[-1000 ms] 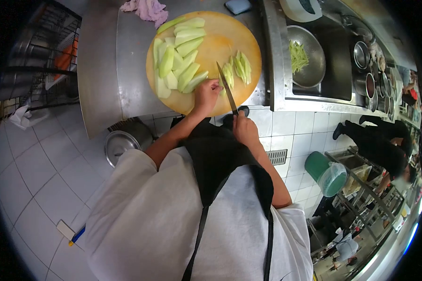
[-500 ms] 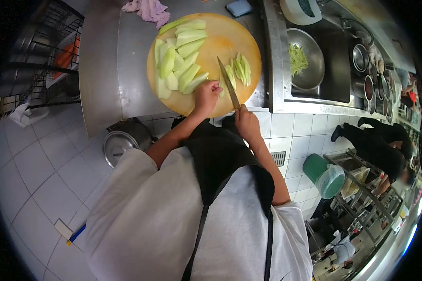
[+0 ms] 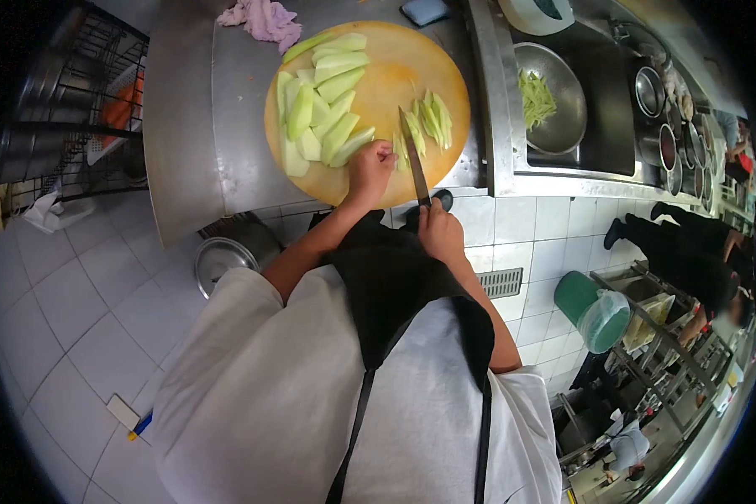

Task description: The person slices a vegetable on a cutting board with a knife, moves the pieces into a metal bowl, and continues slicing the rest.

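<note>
A round wooden cutting board (image 3: 386, 76) lies on the steel counter. Pale green vegetable slices (image 3: 317, 101) overlap on its left side, and thin cut strips (image 3: 435, 119) lie on its right. My right hand (image 3: 441, 231) is wrapped round the handle of a knife (image 3: 415, 155), whose blade points away from me over the board beside the strips. My left hand (image 3: 371, 172) rests near the board's front edge, left of the blade, with fingers curled together; whatever is under the fingertips is too small to make out.
A metal bowl (image 3: 573, 107) of green strips sits in the sink at right. A pink cloth (image 3: 262, 21) and a blue sponge (image 3: 426, 10) lie behind the board. A lidded pot (image 3: 218, 260) stands below the counter. People in dark clothes (image 3: 680, 260) are at far right.
The knife blade has shifted slightly and points a little more straight ahead. My left hand has hardly moved. The view has turned slightly.
</note>
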Action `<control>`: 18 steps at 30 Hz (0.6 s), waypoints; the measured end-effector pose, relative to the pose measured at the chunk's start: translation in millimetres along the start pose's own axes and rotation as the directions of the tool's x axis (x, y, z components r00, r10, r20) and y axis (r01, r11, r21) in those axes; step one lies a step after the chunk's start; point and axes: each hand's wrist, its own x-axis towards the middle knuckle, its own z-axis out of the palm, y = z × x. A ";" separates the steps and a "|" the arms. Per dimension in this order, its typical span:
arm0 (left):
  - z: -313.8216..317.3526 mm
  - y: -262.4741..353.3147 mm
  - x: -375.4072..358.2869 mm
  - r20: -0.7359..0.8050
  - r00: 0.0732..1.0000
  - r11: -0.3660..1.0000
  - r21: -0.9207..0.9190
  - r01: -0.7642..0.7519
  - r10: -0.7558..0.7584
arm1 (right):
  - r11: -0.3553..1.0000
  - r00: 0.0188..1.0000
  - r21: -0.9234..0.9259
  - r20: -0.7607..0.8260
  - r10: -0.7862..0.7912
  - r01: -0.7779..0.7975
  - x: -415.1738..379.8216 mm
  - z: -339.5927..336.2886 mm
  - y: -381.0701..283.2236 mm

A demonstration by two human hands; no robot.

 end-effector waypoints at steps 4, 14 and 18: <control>0.7 -6.7 4.0 0.064 0.989 0.975 -0.172 0.139 -0.130 | 0.997 0.999 -0.054 -0.016 -0.052 0.051 -0.5 8.2 2.3; -7.9 8.9 -3.5 -0.002 0.998 0.990 0.128 -0.059 0.060 | 0.992 0.996 -0.094 -0.009 -0.089 0.088 -2.6 6.5 -2.2; -4.4 2.3 -2.0 -0.017 0.999 0.994 0.108 -0.030 0.032 | 0.986 0.996 -0.137 -0.004 -0.091 0.090 -4.4 -6.3 -14.8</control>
